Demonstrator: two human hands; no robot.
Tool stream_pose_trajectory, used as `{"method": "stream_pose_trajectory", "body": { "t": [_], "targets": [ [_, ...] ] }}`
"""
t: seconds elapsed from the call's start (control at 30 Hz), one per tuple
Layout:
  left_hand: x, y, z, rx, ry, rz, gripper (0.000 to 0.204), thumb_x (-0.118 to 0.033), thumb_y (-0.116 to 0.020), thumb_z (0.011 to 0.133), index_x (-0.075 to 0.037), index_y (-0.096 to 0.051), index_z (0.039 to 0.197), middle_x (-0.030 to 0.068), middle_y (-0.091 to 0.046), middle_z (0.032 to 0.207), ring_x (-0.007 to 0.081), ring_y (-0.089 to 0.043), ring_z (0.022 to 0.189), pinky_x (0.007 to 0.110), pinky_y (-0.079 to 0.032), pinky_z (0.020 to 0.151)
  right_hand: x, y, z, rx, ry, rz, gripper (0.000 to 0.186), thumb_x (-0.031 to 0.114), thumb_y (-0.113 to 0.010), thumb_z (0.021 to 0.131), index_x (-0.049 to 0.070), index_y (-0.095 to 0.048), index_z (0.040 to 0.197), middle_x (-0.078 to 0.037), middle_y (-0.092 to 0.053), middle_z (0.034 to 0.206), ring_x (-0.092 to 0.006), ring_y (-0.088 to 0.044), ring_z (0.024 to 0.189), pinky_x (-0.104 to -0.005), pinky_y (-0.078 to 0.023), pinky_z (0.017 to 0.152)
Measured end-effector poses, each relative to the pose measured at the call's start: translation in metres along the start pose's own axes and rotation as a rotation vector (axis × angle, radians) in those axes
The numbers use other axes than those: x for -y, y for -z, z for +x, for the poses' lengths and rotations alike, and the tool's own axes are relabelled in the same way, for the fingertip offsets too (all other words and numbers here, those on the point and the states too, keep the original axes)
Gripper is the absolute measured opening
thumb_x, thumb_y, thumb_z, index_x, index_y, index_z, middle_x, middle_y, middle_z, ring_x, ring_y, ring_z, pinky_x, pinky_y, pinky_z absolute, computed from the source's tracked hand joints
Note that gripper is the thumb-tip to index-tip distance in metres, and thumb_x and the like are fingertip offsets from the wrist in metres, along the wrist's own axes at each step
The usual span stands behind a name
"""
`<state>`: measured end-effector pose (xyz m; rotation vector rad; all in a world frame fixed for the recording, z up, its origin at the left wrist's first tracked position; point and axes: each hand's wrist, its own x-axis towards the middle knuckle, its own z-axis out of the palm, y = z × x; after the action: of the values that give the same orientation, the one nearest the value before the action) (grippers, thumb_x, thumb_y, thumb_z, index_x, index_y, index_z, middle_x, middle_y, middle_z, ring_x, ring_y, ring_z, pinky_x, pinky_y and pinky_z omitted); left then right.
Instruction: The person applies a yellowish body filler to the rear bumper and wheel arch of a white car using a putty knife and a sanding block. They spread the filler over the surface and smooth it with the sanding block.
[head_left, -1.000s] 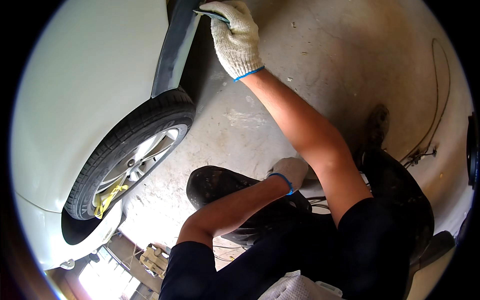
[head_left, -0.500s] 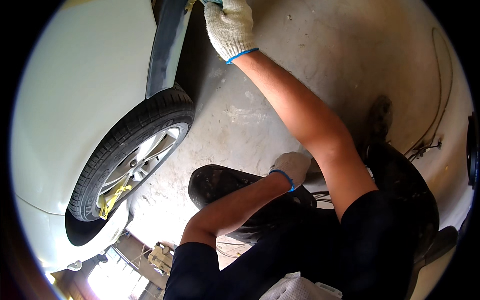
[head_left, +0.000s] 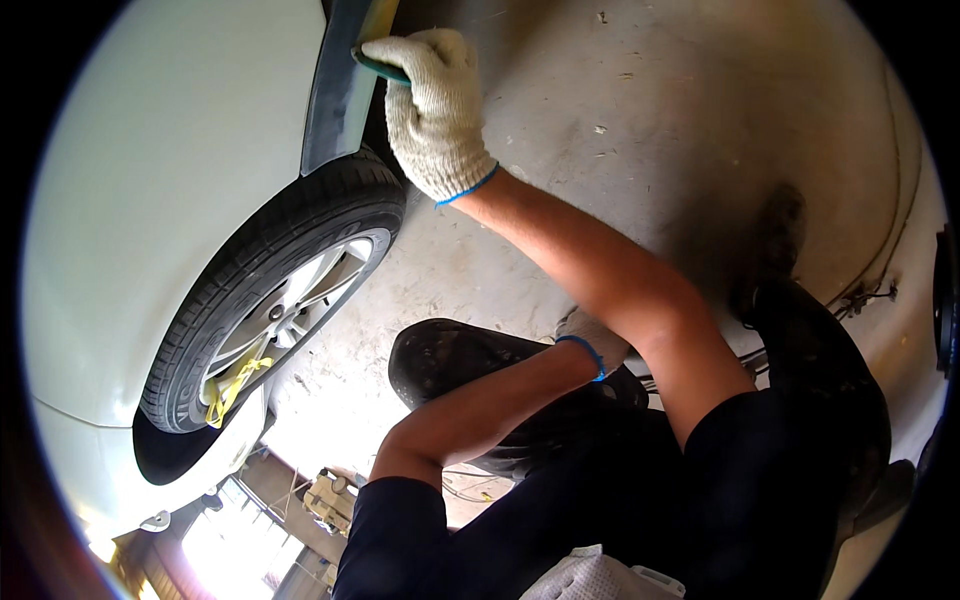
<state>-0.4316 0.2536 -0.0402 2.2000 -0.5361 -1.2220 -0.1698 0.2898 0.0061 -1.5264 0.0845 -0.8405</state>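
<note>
My right hand (head_left: 437,115), in a white knit glove with a blue cuff, is closed on a thin green pad (head_left: 382,66), its thumb lying along the top. The pad's far edge meets the dark grey patch (head_left: 335,95) on the lower edge of a white car's body (head_left: 190,110). Beyond the glove, the pad's underside is hidden. My left hand (head_left: 590,332), gloved too, is by my bent knee (head_left: 440,365). My right forearm covers its fingers, so what they do does not show.
A car wheel (head_left: 275,310) with a black tyre stands below the grey patch, a yellow strip (head_left: 235,392) hanging at its rim. Dark cables (head_left: 868,290) lie on the concrete floor (head_left: 620,130) at the right. A beige case-like object (head_left: 330,500) is at the lower left.
My right hand has come back toward me along the grey patch, and the green pad shows more fully. My left hand stays by the knee, now more covered by the right arm.
</note>
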Motion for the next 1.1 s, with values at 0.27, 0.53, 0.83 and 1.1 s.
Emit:
{"method": "stream_pose_trajectory", "body": {
  "t": [0.27, 0.53, 0.83, 1.1],
  "targets": [
    [0.005, -0.023, -0.002, -0.176, -0.126, -0.162, 0.029, -0.024, -0.060, 0.098, -0.009, -0.073, 0.119, 0.0137, -0.075, 0.118, 0.0342, -0.070, 0.110, 0.044, -0.055, 0.089, 0.019, -0.013, -0.048, 0.042, -0.018, 0.071, 0.044, -0.012, -0.067, 0.081, 0.012, -0.071, 0.118, -0.009, -0.061, 0.107, -0.0282, -0.059, 0.097, -0.0390, -0.053, 0.082],
    [0.006, -0.020, -0.006, -0.163, -0.134, -0.146, 0.029, -0.017, -0.062, 0.094, -0.009, -0.074, 0.119, 0.0146, -0.075, 0.119, 0.0351, -0.070, 0.112, 0.044, -0.056, 0.092, 0.023, 0.003, -0.080, 0.260, -0.036, 0.060, 0.041, -0.011, -0.066, 0.085, 0.014, -0.070, 0.119, -0.006, -0.064, 0.104, -0.0263, -0.061, 0.096, -0.0406, -0.053, 0.088],
    [0.002, -0.015, 0.014, 0.226, -0.033, 0.267, 0.028, -0.011, -0.067, 0.087, -0.007, -0.077, 0.113, 0.0176, -0.075, 0.117, 0.0346, -0.073, 0.109, 0.045, -0.060, 0.087, -0.036, 0.016, 0.058, -0.093, 0.050, -0.017, 0.029, -0.005, -0.062, 0.086, 0.009, -0.069, 0.111, -0.016, -0.062, 0.109, -0.0383, -0.059, 0.102, -0.0477, -0.050, 0.090],
    [0.016, -0.027, 0.013, 0.183, -0.042, 0.148, 0.028, -0.025, -0.057, 0.102, -0.011, -0.074, 0.118, 0.0133, -0.073, 0.120, 0.0321, -0.068, 0.112, 0.045, -0.054, 0.093, -0.018, 0.001, 0.049, -0.135, -0.059, 0.080, 0.032, -0.007, -0.061, 0.084, 0.009, -0.069, 0.111, -0.016, -0.062, 0.111, -0.0387, -0.057, 0.103, -0.0486, -0.050, 0.090]
  ]
}}
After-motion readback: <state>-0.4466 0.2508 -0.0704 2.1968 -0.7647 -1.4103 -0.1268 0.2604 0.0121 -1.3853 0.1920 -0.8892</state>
